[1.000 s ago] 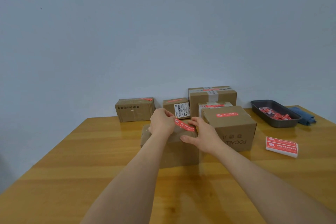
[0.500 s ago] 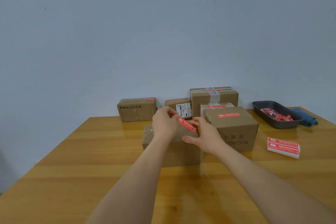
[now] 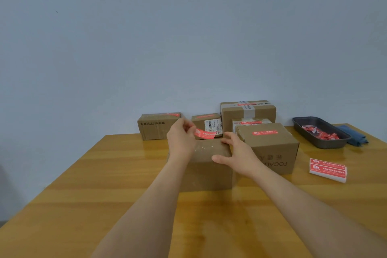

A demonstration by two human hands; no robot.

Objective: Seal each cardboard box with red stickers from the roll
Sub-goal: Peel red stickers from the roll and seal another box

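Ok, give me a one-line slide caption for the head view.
Left hand pinches a red sticker above an unsealed cardboard box steadied by the right hand.

Just right of the right hand's fingers [image 3: 229, 142], a cardboard box [image 3: 270, 148] shows the upside-down printed word "FOCAL", cut off by the wrist, with three unreadable characters beside it. Its top carries a red sticker [image 3: 264, 132] with white print too small to read. Beyond the left hand's fingertips [image 3: 184, 126], a white barcode label [image 3: 213, 126] on a small box [image 3: 206, 124] has blurred digits. The red sticker pinched there [image 3: 205, 133] and the sticker pack [image 3: 327, 169] far right bear illegible white characters.
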